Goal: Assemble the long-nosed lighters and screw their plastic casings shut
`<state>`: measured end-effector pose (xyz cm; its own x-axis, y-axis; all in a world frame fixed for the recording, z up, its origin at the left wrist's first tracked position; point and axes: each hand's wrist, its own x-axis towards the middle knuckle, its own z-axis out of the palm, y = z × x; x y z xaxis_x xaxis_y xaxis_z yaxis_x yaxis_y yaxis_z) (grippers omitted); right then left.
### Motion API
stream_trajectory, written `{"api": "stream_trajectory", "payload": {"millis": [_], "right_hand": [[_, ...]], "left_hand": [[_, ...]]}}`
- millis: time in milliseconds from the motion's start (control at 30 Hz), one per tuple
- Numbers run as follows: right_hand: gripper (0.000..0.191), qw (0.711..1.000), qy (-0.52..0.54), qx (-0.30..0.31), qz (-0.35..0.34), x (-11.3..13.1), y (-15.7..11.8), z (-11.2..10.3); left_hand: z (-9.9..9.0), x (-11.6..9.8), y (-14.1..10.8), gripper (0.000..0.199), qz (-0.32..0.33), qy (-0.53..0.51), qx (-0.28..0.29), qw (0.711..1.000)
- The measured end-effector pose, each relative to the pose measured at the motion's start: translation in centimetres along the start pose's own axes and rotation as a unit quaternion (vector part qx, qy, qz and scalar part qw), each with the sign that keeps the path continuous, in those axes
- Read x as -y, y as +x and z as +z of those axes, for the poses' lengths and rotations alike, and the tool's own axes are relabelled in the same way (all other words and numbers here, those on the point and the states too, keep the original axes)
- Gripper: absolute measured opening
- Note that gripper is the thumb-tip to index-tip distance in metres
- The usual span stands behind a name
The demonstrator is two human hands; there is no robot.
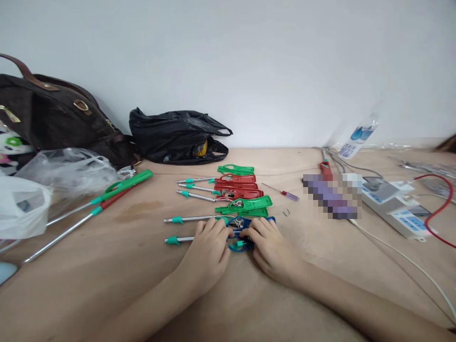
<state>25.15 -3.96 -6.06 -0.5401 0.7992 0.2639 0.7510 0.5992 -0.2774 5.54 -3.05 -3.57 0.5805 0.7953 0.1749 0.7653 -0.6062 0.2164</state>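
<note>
Two opened blue long-necked lighters lie at the near end of a row, with their wiring and teal parts showing. My left hand is closed around the nearest one at the base of its metal tube. My right hand grips its blue handle from the other side, with curled fingers covering most of it. Fingertips of both hands almost meet over the inner parts, so what exactly they pinch is hidden. Just beyond lie opened green lighter handles and opened red lighters.
A small screwdriver and tiny metal pieces lie right of the row. Farther right are a power strip, cables and a tilted bottle. Leftward are whole lighters, plastic bags, a dark handbag and a black bag.
</note>
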Motion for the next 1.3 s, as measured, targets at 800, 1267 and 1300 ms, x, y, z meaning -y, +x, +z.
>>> {"api": "stream_trajectory", "payload": {"millis": [800,1267,1300], "right_hand": [[0.011,0.995,0.097,-0.028,0.019,-1.2,0.1,-1.8],[0.013,0.984,0.171,-0.004,0.052,-1.7,0.2,-2.0],[0.013,0.983,0.177,-0.006,0.054,-1.7,0.2,-2.0]], "left_hand": [[0.4,0.1,0.4,0.004,0.032,-0.102,-0.027,0.994],[1.0,1.4,0.5,0.009,0.072,-0.14,-0.132,0.979],[1.2,1.5,0.6,0.009,0.093,-0.123,-0.137,0.978]]}}
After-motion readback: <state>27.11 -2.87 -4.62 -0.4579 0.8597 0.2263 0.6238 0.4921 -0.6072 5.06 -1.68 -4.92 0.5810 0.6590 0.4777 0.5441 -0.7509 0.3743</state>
